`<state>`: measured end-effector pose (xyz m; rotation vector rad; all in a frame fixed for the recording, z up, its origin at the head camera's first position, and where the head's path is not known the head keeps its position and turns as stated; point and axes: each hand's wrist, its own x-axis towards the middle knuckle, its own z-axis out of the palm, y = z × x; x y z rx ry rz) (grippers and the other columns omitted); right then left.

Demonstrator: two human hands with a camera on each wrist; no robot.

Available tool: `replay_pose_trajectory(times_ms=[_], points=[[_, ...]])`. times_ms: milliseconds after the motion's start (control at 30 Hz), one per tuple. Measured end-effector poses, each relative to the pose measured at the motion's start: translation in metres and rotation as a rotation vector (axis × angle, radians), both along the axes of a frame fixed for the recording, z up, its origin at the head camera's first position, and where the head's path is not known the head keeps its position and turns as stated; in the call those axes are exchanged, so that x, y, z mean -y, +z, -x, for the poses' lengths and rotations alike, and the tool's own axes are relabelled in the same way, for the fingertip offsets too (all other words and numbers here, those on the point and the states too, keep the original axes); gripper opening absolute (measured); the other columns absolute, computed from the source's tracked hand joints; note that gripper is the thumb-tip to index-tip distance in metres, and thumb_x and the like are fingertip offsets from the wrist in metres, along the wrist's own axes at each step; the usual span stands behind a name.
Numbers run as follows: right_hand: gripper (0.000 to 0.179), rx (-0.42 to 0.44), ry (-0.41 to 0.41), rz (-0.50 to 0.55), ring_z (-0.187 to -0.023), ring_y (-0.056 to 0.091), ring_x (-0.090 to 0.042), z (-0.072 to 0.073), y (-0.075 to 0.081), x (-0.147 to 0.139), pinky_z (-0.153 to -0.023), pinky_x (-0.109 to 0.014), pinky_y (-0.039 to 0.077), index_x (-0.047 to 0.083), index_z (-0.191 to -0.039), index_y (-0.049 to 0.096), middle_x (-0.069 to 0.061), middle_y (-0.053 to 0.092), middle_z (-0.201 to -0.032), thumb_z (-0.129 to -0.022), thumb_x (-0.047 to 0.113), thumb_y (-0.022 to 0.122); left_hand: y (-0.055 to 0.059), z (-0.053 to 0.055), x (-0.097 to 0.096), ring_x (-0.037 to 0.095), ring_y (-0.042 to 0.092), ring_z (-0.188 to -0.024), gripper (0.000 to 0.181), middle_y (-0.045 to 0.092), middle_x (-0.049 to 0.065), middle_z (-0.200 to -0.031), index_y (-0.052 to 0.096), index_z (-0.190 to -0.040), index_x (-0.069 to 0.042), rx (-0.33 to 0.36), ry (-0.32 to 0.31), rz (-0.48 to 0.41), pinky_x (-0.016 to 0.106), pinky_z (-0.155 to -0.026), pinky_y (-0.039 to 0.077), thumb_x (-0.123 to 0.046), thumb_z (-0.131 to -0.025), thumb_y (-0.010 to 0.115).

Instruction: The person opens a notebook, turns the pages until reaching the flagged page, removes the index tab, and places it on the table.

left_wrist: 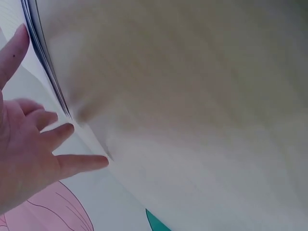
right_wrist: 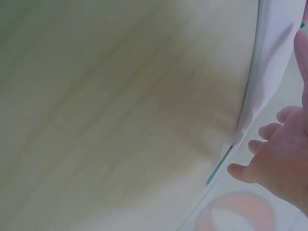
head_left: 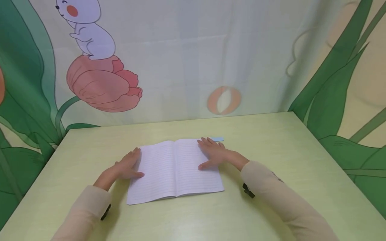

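Pale surface [head_left: 265, 144] is carrying everything. Notebook [head_left: 191, 177] is lying open on it, ruled pages facing up. Opening is looking done; near edge is bowing slightly at the fold, so, in my judgement, flattening is remaining unfinished. My right grip [head_left: 216, 155] is resting on the notebook's right page, thumb and fingers apart, clamping nothing. My left grip [head_left: 128, 166] is resting at the notebook's left edge, thumb over the page, also apart. Blue strip [head_left: 218, 139] is showing past the notebook's far right corner; whether it is running underneath, I'm not telling for certain.
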<state>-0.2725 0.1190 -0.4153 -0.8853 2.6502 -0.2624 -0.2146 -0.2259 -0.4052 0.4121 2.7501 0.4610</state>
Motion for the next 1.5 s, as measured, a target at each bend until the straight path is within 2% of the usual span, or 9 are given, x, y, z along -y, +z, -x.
replay_pose_trajectory(times_ms=[233,433,500,700,967,1500], points=[[0.106,0.051,-0.077,0.070,-0.137,-0.003,-0.032,0.007,0.004,-0.014,-0.100,-0.064,0.007,0.004,-0.146,0.003,-0.014,0.001,-0.152,-0.076,0.058,0.061,-0.002,0.004,0.007,0.048,0.003,-0.132,0.089,0.007,0.029,-0.146,0.013,-0.141,0.009,0.089,-0.034,-0.023,0.071,-0.094,0.009,-0.036,-0.083,0.063],[0.107,0.071,-0.099,0.063,-0.137,-0.003,-0.033,0.009,0.003,-0.017,-0.101,-0.063,0.004,0.004,-0.146,0.004,-0.013,0.004,-0.152,-0.075,0.057,0.064,-0.002,0.007,0.008,0.049,0.002,-0.131,0.095,0.007,0.030,-0.146,0.014,-0.140,0.011,0.104,-0.058,-0.049,0.056,-0.104,0.008,-0.042,-0.080,0.066],[0.108,0.080,-0.100,0.049,-0.137,-0.003,-0.033,0.009,0.002,-0.017,-0.101,-0.063,0.004,0.004,-0.146,0.003,-0.013,0.004,-0.152,-0.075,0.057,0.064,-0.002,0.006,0.008,0.049,0.002,-0.131,0.096,0.007,0.031,-0.146,0.014,-0.140,0.011,0.104,-0.061,-0.061,0.056,-0.104,0.008,-0.042,-0.079,0.067],[0.106,0.080,-0.087,0.031,-0.137,-0.003,-0.033,0.008,0.000,-0.014,-0.101,-0.063,0.004,0.003,-0.146,0.004,-0.013,0.005,-0.152,-0.076,0.056,0.063,-0.002,0.005,0.007,0.049,0.004,-0.131,0.097,0.008,0.030,-0.146,0.017,-0.140,0.010,0.106,-0.062,-0.049,0.060,-0.102,0.009,-0.039,-0.076,0.071],[0.104,0.072,-0.072,0.019,-0.137,-0.004,-0.033,0.005,0.001,-0.006,-0.101,-0.063,0.003,0.004,-0.146,0.004,-0.014,0.004,-0.151,-0.077,0.058,0.060,-0.006,0.005,0.005,0.046,0.004,-0.132,0.099,0.008,0.027,-0.147,0.018,-0.142,0.006,0.111,-0.026,0.001,0.071,-0.093,0.010,-0.043,-0.074,0.072],[0.098,0.078,-0.067,0.017,-0.138,-0.005,-0.029,-0.003,-0.002,0.014,-0.101,-0.062,0.001,0.009,-0.147,0.005,-0.010,0.003,-0.152,-0.080,0.065,0.050,-0.001,0.001,0.002,0.048,0.005,-0.132,0.097,0.010,0.029,-0.146,0.020,-0.141,0.008,0.099,-0.034,-0.007,0.071,-0.094,0.011,-0.039,-0.074,0.073]])
